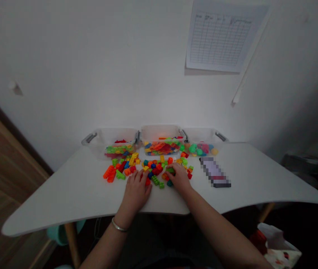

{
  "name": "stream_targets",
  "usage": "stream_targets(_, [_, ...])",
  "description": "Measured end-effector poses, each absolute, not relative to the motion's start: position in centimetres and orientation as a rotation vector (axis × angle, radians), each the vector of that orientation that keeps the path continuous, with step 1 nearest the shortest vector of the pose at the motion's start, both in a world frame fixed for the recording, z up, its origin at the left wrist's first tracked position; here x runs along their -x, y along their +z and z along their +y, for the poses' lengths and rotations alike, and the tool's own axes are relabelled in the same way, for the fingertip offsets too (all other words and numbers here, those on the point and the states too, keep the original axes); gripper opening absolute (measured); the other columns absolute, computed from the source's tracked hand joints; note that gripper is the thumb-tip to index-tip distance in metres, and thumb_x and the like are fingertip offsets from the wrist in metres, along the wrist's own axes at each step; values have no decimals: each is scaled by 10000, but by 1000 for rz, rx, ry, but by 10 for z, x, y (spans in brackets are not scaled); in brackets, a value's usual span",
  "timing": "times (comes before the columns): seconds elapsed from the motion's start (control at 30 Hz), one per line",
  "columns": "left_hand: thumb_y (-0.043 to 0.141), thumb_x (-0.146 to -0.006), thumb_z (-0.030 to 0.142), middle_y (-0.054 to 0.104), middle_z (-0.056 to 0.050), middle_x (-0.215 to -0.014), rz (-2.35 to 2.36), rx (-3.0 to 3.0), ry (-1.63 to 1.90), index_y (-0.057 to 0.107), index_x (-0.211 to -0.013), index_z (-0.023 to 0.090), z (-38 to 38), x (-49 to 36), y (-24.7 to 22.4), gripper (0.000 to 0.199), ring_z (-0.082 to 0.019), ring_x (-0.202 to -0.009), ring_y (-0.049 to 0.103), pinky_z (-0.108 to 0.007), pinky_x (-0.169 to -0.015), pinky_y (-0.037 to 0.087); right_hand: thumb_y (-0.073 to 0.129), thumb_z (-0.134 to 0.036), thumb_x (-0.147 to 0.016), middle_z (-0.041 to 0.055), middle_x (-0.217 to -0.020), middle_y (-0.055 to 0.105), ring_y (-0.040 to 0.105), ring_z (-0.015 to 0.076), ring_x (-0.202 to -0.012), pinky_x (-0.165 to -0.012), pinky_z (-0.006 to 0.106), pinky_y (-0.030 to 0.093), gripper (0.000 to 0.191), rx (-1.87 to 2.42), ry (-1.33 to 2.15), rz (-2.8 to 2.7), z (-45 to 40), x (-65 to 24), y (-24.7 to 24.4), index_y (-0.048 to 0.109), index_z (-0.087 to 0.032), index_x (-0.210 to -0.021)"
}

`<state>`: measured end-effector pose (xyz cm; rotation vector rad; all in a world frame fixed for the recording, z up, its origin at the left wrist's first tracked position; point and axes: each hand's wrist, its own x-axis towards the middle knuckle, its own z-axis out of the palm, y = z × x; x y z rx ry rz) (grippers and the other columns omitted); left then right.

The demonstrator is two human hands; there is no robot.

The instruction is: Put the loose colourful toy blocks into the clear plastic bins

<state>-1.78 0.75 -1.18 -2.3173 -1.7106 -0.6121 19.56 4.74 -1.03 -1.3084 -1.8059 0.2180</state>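
Our left hand, a metal bangle on its wrist, lies palm down on the white table with its fingers loosely spread, open and gripping nothing. A red brick sits just beside its fingertips on the thumb side. Our right hand is curved over the loose pile, its fingers partly closed on top of a green brick; we cannot tell whether it is firmly held or only touched. A teal brick lies just below those fingers, and a small orange brick lies just beside them. Between the two hands sit a studded green brick and a smaller green brick. Further along the table, past our left hand, lie long orange bricks, and ahead of both hands the scattered pile runs up to three clear plastic bins in a row, holding more coloured pieces. Beyond our right hand lies a pixelated flat object, too blurred for us to identify, well apart from the bricks.
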Motion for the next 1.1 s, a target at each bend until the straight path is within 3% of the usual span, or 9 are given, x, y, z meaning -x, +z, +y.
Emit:
stream_targets(0.23, [493,-886,311,577,-148,-1347,-1701,2337,-610,517,-1367,162,6,19,-9,505,-325,-1279,481,-518,-1075,389,612,-299,-786,78,-994,674,621,231,-942,-833,378,508,183,1219,321,-1421,57,-203,2,653,-200,-935])
stream_targets(0.4, [516,-874,316,591,-133,-1335,-1722,2317,-624,531,-1358,187,4,19,-7,501,-334,-1267,490,-546,-1078,374,579,-303,-770,74,-978,680,617,227,-948,-848,373,497,176,1147,251,-1285,85,-215,38,659,-195,-883])
stream_targets(0.6, [508,-885,321,589,-129,-1345,-1753,2332,-596,540,-1357,174,3,18,-5,495,-347,-1276,478,-563,-1088,357,552,-201,-776,75,-964,685,617,219,-962,-900,379,484,129,1104,94,-1375,130,-223,84,662,-187,-842])
stream_targets(0.77, [516,-884,322,591,-122,-1347,-1773,2315,-602,537,-1362,185,3,18,-5,498,-353,-1278,473,-594,-1101,324,499,-116,-798,92,-1007,693,615,214,-1005,-982,401,462,204,1158,-14,-1598,151,-219,86,688,-191,-812])
stream_targets(0.93, [522,-882,325,600,-124,-1334,-1764,2326,-607,545,-1353,181,3,19,-5,493,-355,-1265,483,-598,-1093,332,474,-125,-850,104,-1079,715,623,236,-1069,-1071,470,399,274,1208,-102,-1912,149,-211,77,715,-176,-971])
stream_targets(1.1, [530,-876,317,606,-125,-1325,-1752,2318,-631,555,-1340,180,3,19,-5,485,-351,-1268,484,-589,-1092,336,588,-191,-800,140,-1210,670,598,286,-1139,-1131,538,312,432,1242,-163,-1957,141,-210,74,605,-143,-1229])
